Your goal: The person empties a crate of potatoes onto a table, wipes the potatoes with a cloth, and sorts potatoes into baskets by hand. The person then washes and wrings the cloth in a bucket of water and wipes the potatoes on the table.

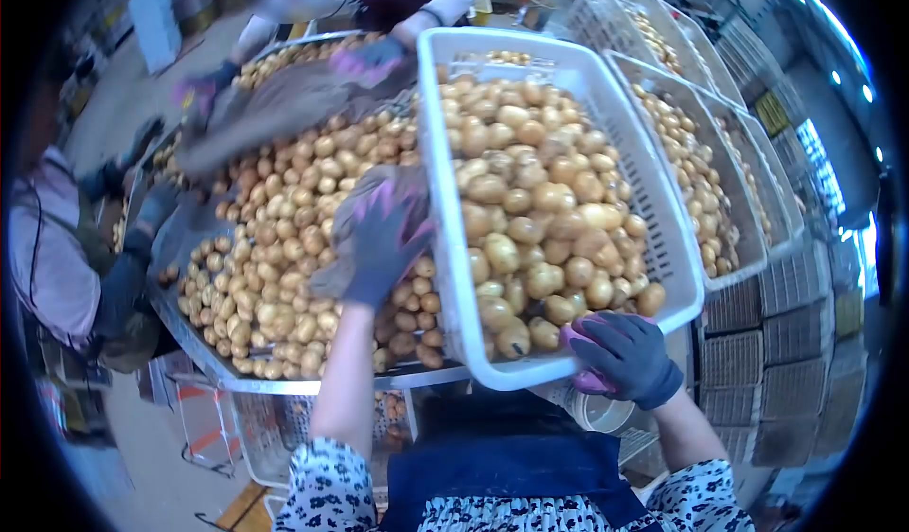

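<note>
A white plastic crate [440, 201] heaped with potatoes [559, 191] stands in front of me, tilted in view. My right hand [625, 357], in a dark glove with pink fingertips, is wrapped over its near rim at the right corner. My left hand [383, 243], gloved the same way, has its fingers spread beside the crate's left wall. Under that hand lies a brownish cloth [355, 220], on the loose potatoes [284, 257] that cover a metal-edged sorting table [312, 386].
More crates of potatoes [691, 168] stand at the right, with stacked crates [791, 343] nearer. Across the table, a co-worker's gloved hands [369, 59] are at a grey cloth [275, 115]. Another person's sleeve [62, 248] shows at the left. A crate [270, 437] sits below the table.
</note>
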`<state>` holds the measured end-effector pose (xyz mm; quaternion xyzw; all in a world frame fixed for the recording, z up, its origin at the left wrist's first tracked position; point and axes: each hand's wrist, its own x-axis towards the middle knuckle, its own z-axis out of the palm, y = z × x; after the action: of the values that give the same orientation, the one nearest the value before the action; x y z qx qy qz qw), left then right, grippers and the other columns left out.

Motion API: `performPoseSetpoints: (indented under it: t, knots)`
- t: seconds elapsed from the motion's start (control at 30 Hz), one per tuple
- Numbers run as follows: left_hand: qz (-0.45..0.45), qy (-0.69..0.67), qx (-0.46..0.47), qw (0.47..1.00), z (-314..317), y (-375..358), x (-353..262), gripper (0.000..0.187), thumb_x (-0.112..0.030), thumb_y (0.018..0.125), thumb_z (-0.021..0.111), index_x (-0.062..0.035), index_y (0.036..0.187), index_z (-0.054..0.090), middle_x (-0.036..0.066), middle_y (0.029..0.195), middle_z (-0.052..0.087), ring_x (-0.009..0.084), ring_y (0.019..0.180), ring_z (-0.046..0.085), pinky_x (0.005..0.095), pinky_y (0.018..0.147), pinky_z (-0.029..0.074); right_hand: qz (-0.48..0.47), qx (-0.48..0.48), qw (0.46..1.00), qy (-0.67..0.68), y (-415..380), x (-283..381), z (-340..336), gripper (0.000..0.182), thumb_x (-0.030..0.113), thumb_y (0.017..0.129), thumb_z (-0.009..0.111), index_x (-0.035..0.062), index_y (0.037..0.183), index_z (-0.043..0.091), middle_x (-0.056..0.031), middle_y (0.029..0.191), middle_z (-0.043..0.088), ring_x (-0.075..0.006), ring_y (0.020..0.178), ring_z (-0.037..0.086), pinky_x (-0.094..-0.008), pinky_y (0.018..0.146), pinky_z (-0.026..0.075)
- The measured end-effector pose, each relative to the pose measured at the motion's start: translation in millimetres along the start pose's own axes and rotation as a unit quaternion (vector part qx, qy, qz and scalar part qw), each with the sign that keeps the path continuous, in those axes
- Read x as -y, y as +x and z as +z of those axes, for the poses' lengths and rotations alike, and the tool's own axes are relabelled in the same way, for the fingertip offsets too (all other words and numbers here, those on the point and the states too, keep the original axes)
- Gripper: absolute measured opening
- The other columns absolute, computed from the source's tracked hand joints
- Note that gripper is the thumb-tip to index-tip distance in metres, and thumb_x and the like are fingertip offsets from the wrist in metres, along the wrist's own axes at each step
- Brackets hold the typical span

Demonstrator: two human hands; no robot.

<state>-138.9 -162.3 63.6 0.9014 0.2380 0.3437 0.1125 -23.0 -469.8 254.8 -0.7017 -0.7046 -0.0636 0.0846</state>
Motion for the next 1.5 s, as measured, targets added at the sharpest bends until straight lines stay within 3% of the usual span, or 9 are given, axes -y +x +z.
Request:
performPoseSetpoints:
  t: [0.1,0.17,0.23,0.37,0.4,0.53,0.9,1.2,1.5]
  knots:
    - [-0.08,-0.079,0.004,0.994,-35.1,-69.0,-8.6,0.046,-0.026,0.087,0.053,-0.0052,0.127,0.044,0.018,0.129,0.041,0.034,0.125,0.035,0.0466,0.104,0.025,0.007,0.07,0.997,-0.009,-43.4,-32.9,-16.4,0.062,0.04,0.07,0.067,0.0082,0.121,0.05,-0.0082,0.103,0.055,-0.0252,0.088,0.056,-0.0376,0.073,0.046]
    - [-0.251,-0.387,0.005,0.887,-51.5,-108.2,-48.5,0.05,-0.021,0.085,0.056,-0.0025,0.129,0.04,0.017,0.133,0.038,0.0301,0.125,0.034,0.043,0.105,0.025,0.105,-0.001,0.987,-0.125,-77.3,-63.7,-17.1,0.059,0.039,0.069,0.068,0.0086,0.117,0.053,-0.009,0.097,0.055,-0.026,0.088,0.055,-0.0385,0.078,0.044]
    - [-0.19,-0.331,0.076,0.921,-63.2,-131.0,-81.9,0.056,-0.014,0.081,0.059,-0.0015,0.131,0.036,0.015,0.132,0.037,0.0264,0.124,0.035,0.0385,0.104,0.028,0.093,-0.008,0.991,-0.1,-83.1,-76.8,-17.3,0.057,0.04,0.067,0.068,0.0087,0.112,0.055,-0.0089,0.093,0.055,-0.0257,0.085,0.055,-0.0386,0.077,0.043]
    - [-0.305,-0.48,0.131,0.812,-50.4,-141.9,-147.0,0.078,-0.004,0.071,0.06,-0.0051,0.138,0.02,0.011,0.134,0.032,0.0229,0.122,0.035,0.0346,0.101,0.033,0.074,-0.007,0.996,-0.046,-85.6,-99.0,-5.7,0.047,0.04,0.062,0.07,0.0095,0.096,0.059,-0.0067,0.078,0.054,-0.0245,0.075,0.054,-0.0376,0.07,0.041]
    - [-0.393,-0.607,0.098,0.683,-33.9,-148.6,-147.2,0.086,-0.006,0.068,0.066,-0.0061,0.139,0.017,0.009,0.134,0.03,0.0215,0.12,0.037,0.0344,0.099,0.036,0.055,-0.039,0.996,-0.053,-84.5,-100.0,-3.1,0.043,0.041,0.062,0.07,0.0105,0.089,0.06,-0.0036,0.069,0.051,-0.023,0.067,0.052,-0.0364,0.065,0.04]
    - [-0.383,-0.698,-0.031,0.605,-0.8,-157.5,-156.9,0.085,-0.007,0.067,0.071,-0.0049,0.137,0.023,0.008,0.128,0.037,0.0204,0.115,0.041,0.0339,0.095,0.04,0.034,-0.092,0.991,-0.092,-90.0,-106.9,12.5,0.049,0.05,0.054,0.072,0.0116,0.083,0.06,-0.0035,0.065,0.05,-0.0226,0.062,0.051,-0.0359,0.06,0.038]
    - [-0.451,-0.635,-0.042,0.625,10.5,-159.1,-129.5,0.076,-0.005,0.069,0.069,-0.004,0.133,0.028,0.008,0.121,0.043,0.0184,0.109,0.045,0.0316,0.09,0.043,0.028,-0.082,0.994,-0.064,-94.0,-110.6,13.6,0.04,0.04,0.058,0.07,0.0111,0.083,0.058,-0.0014,0.06,0.046,-0.0198,0.056,0.049,-0.0342,0.056,0.036]
    - [-0.462,-0.622,-0.034,0.632,37.0,-141.5,-106.2,0.069,-0.003,0.07,0.068,-0.0033,0.129,0.033,0.008,0.115,0.047,0.0167,0.105,0.048,0.0297,0.085,0.045,0.031,-0.135,0.979,-0.148,-84.7,-104.9,24.5,0.06,0.056,0.06,0.064,0.0093,0.097,0.063,-0.0011,0.066,0.055,-0.02,0.063,0.056,-0.0332,0.06,0.04]
    - [-0.385,-0.58,-0.022,0.718,55.0,-142.7,-101.5,0.062,-0.002,0.071,0.066,-0.0026,0.126,0.037,0.007,0.109,0.052,0.0151,0.1,0.051,0.0278,0.08,0.048,0.072,-0.128,0.985,-0.09,-56.7,-115.4,30.9,0.064,0.058,0.064,0.062,0.0068,0.104,0.06,-0.0057,0.078,0.054,-0.0249,0.077,0.053,-0.0386,0.071,0.04]
